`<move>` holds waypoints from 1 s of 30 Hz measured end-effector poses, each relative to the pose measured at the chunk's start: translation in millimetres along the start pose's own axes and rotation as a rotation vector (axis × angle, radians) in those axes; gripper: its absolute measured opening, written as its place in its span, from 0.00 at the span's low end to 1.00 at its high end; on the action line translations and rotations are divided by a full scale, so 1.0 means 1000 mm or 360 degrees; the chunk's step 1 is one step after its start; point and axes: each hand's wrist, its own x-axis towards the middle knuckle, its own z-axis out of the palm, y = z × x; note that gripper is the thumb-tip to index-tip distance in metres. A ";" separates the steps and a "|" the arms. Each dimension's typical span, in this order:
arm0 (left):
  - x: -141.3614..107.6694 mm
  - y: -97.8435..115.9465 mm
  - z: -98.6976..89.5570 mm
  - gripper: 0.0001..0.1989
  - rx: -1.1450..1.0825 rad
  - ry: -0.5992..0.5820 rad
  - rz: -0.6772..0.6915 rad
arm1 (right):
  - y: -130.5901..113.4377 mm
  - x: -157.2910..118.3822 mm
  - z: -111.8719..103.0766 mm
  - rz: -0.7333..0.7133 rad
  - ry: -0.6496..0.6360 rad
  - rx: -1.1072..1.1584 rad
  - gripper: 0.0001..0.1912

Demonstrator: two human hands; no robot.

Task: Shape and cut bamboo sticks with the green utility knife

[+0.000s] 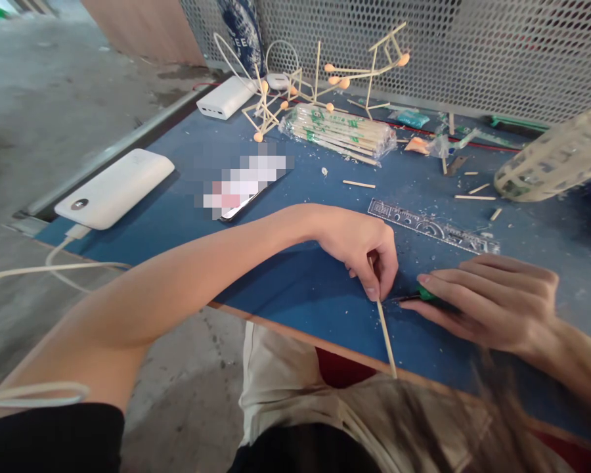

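My left hand (369,253) pinches a thin wooden stick (387,338) between thumb and fingers above the blue table. The stick's lower end reaches over the table's front edge. To its right, my right hand (492,299) is closed round a green-handled tool (426,293). The tool's thin dark tip points left and lies close to the stick, just below my left fingertips; whether it touches cannot be made out. Behind both hands lies a clear ruler (433,226) with white markings.
Stick frames with orange blobs (344,83) stand at the back, by a bagged bundle of sticks (339,130). Power banks (118,187) and a phone (251,187) lie left. A pale perforated cylinder (556,157), stick scraps and a metal mesh panel (423,52) are right and behind.
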 end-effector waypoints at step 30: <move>0.001 0.000 0.001 0.07 0.0021 -0.0005 -0.0010 | -0.008 -0.003 0.004 0.0353 -0.0053 0.0171 0.18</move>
